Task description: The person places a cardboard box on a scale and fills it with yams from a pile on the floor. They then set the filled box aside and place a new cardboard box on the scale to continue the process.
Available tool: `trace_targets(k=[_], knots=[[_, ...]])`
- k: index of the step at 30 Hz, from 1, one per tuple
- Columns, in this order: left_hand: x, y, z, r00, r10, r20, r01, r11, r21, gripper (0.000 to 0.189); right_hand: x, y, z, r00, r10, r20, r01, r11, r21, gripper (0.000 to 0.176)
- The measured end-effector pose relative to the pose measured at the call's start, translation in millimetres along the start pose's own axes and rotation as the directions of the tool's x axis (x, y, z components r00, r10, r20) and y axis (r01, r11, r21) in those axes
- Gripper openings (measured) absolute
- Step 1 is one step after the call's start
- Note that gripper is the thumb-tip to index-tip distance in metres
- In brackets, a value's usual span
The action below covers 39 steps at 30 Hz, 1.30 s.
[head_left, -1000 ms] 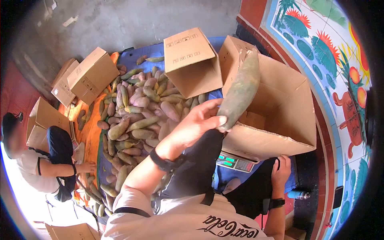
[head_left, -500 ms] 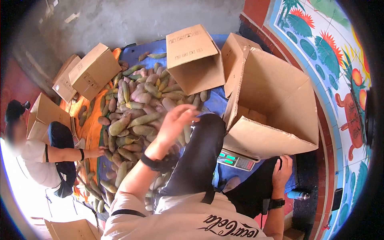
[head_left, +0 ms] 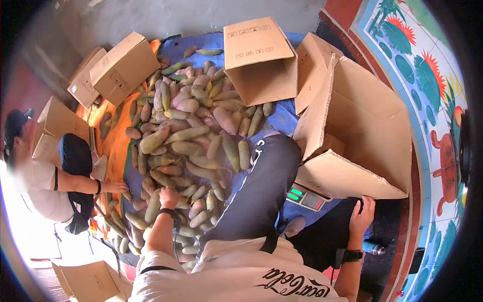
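Observation:
Long green and pinkish root vegetables (head_left: pixel 188 133) lie in a large pile on a blue sheet (head_left: pixel 287 121). My left hand (head_left: pixel 168 198) is low over the near part of the pile, at a greenish root; its fingers are small in view and whether they grip is unclear. My right hand (head_left: pixel 362 216) rests by the lower edge of a big open cardboard box (head_left: pixel 352 173), fingers apart and holding nothing. That box stands at a digital scale (head_left: pixel 306 197) with green lit displays.
Another open box (head_left: pixel 259 45) lies tipped at the back, with a box (head_left: pixel 311 70) beside it. More boxes (head_left: pixel 123 70) stand at the left. A co-worker (head_left: pixel 45 186) squats at the left, one hand at the pile's edge. A tiled wall (head_left: pixel 427 100) curves along the right.
My left hand has moved from above the middle of the pile, near my knee, down and left onto the roots. The camera view has shifted slightly. My right hand stays by the box.

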State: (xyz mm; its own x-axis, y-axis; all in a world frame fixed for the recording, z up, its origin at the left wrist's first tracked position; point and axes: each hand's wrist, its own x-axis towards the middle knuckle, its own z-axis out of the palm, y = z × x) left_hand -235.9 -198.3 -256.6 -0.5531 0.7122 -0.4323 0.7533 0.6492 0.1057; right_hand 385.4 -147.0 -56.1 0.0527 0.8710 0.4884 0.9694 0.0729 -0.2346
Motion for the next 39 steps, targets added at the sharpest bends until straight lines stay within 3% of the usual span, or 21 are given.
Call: trace_targets(k=[2, 3, 6, 9, 11, 15, 17, 21, 23, 24, 25, 27, 28, 31, 36, 38, 39], knots=[[-16.4, -11.7, 1.5, 0.976, -0.178, -0.13, 0.167, 0.982, -0.087, 0.054, -0.3, 2.1, 1.9, 1.0, -0.029, -0.007, 0.029, 0.999, -0.023, 0.022], [-16.2, -17.8, 5.2, 0.976, -0.181, -0.122, 0.171, 0.981, -0.09, 0.054, 0.2, 1.3, 1.7, 0.999, -0.034, -0.001, 0.034, 0.999, -0.027, 0.022], [-11.1, -36.5, 9.4, 0.95, -0.275, -0.148, 0.257, 0.958, -0.13, 0.077, 2.0, -0.2, 0.0, 0.999, -0.043, 0.026, 0.045, 0.998, -0.052, 0.022], [8.2, -63.2, 23.8, 0.954, -0.245, -0.172, 0.239, 0.969, -0.059, 0.078, 2.6, 3.4, 1.6, 0.998, -0.06, 0.029, 0.062, 0.996, -0.061, 0.021], [8.4, -62.2, 19.7, 0.952, -0.251, -0.173, 0.244, 0.968, -0.059, 0.077, 2.4, 5.2, 2.2, 0.997, -0.047, 0.068, 0.051, 0.997, -0.065, 0.022], [15.3, -66.6, 22.7, 0.985, -0.173, -0.026, 0.175, 0.981, 0.08, 0.077, 3.7, 6.3, 1.8, 0.995, -0.056, 0.078, 0.063, 0.994, -0.092, 0.023], [22.2, -72.5, 28.0, 0.981, -0.191, -0.045, 0.196, 0.955, 0.221, 0.066, 4.3, 3.9, 2.2, 0.994, -0.063, 0.085, 0.07, 0.994, -0.087, 0.023], [7.9, -68.6, 24.2, 0.986, -0.146, -0.076, 0.162, 0.942, 0.295, 0.045, 6.3, 0.1, 1.0, 0.995, -0.051, 0.09, 0.059, 0.995, -0.081, 0.023], [3.6, -67.9, 33.4, 0.977, -0.201, 0.069, 0.172, 0.939, 0.299, 0.028, 6.3, -0.1, 0.4, 0.992, -0.075, 0.1, 0.084, 0.992, -0.093, 0.022], [5.8, -71.2, 50.7, 0.978, -0.208, 0.017, 0.19, 0.921, 0.339, 0.031, 5.9, -0.2, 0.5, 0.992, -0.073, 0.099, 0.082, 0.992, -0.092, 0.022], [-11.1, -56.9, 34.0, 0.99, -0.1, 0.101, 0.05, 0.912, 0.407, 0.029, 5.1, 0.3, 0.8, 0.994, -0.06, 0.096, 0.069, 0.994, -0.084, 0.022], [2.0, -77.0, 67.1, 0.988, 0.092, 0.125, -0.135, 0.91, 0.393, 0.046, 4.9, -0.8, 0.0, 0.995, -0.041, 0.09, 0.048, 0.996, -0.076, 0.022], [3.8, -69.6, 63.1, 0.988, 0.05, 0.147, -0.098, 0.934, 0.343, 0.033, 6.5, -4.9, -1.0, 0.996, -0.042, 0.081, 0.048, 0.997, -0.068, 0.022], [-5.6, -38.4, 24.0, 0.993, 0.114, 0.026, -0.117, 0.966, 0.231, 0.031, 5.9, -4.5, -0.6, 0.997, -0.043, 0.07, 0.047, 0.997, -0.057, 0.022], [-6.3, 26.7, -45.8, 0.997, 0.075, 0.018, -0.075, 0.997, -0.007, 0.052, 5.0, -6.7, -0.7, 0.999, -0.033, 0.027, 0.034, 0.999, -0.036, 0.021], [-6.0, 47.9, -60.8, 0.92, 0.287, -0.266, -0.368, 0.865, -0.34, 0.058, 5.2, -10.5, -2.5, 1.0, -0.016, 0.009, 0.016, 1.0, -0.012, 0.02], [-9.3, 67.5, -69.2, 0.905, 0.263, -0.334, -0.401, 0.789, -0.466, 0.056, 5.5, -12.4, -3.5, 1.0, -0.008, 0.001, 0.008, 1.0, -0.009, 0.02]])
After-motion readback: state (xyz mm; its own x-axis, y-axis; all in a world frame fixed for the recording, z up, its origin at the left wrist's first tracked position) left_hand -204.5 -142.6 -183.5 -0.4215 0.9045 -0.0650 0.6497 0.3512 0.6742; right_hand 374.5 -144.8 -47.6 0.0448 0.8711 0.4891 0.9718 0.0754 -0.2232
